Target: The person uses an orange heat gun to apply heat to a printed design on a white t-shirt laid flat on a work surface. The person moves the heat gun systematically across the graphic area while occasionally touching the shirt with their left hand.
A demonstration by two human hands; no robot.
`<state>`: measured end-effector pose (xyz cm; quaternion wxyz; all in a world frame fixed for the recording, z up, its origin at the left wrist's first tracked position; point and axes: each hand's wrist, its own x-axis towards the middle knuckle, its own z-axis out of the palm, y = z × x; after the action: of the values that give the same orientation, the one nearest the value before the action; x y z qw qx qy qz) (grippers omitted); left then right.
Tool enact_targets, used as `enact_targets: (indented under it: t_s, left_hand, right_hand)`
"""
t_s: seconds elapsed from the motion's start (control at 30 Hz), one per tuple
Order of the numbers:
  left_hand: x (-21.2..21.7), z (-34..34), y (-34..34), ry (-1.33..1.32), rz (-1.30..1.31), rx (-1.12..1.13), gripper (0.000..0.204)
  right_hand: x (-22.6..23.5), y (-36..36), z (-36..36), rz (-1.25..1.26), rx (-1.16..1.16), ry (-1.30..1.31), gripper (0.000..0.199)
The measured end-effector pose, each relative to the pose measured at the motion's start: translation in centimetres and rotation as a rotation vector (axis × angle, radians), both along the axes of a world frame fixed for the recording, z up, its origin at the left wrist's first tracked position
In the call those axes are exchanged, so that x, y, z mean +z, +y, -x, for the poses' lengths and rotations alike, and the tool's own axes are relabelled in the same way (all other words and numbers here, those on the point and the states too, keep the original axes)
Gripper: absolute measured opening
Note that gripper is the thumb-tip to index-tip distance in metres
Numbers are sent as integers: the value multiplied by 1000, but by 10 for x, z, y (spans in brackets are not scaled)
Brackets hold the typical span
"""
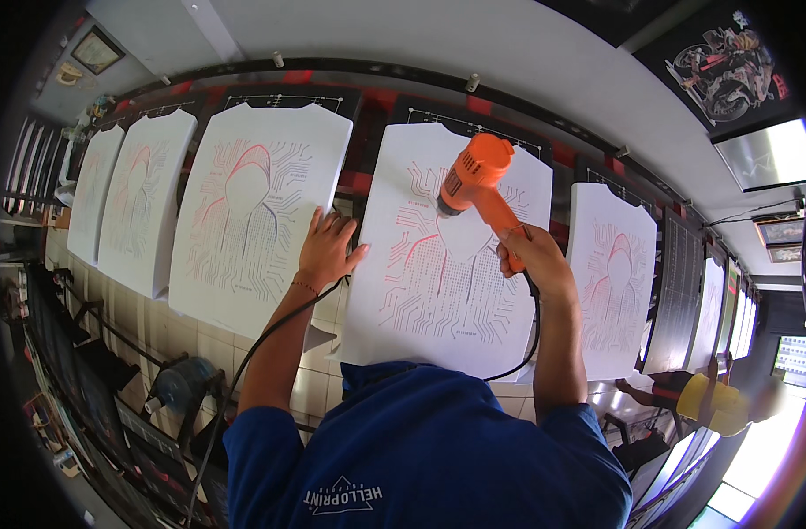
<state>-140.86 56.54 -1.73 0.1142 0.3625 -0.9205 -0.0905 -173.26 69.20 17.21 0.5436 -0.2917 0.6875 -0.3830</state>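
Two hands working | right hand [535,257] is gripping orange plastic heat gun [475,181], nozzle over white printed shirt panel [447,264] | left hand [325,249] is resting flat, fingers spread | we are judging: sweep evenly, avoid lingering.

Right hand [537,256] aims orange heat gun [475,181] at printed shirt [438,264].

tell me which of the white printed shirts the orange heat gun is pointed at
The white shirt directly before the person, between both hands; the heat gun in the right hand hangs over only it.
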Motion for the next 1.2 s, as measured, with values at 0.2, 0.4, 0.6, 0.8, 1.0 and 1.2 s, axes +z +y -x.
enact_targets:
  t_s: [0.2, 0.4, 0.6, 0.8, 1.0, 1.2]
  left_hand:
    - [-1, -1, 0, 22, -8, -1, 52]
    - [-4, -2, 0, 50, 2, -6, 51]
    - [-6, -4, 0, 113, 33, 15, 50]
    - [-11, -4, -2, 196, 17, 8, 46]
    - [-7, -7, 0, 291, 29, 21, 40]
    - [4, -18, 15, 472, 62, 138, 31]
  right_hand:
    - [-8, 8, -12, 23, 78, 22, 22]
    - [-4, 20, -19, -23, 105, -8, 23]
    - [3, 38, -32, -22, 134, -9, 24]
    - [1, 43, -46, -29, 69, -70, 24]
    - [6, 35, -60, -17, 102, -109, 26]
    - [-5, 24, -79, 14, 117, -88, 27]
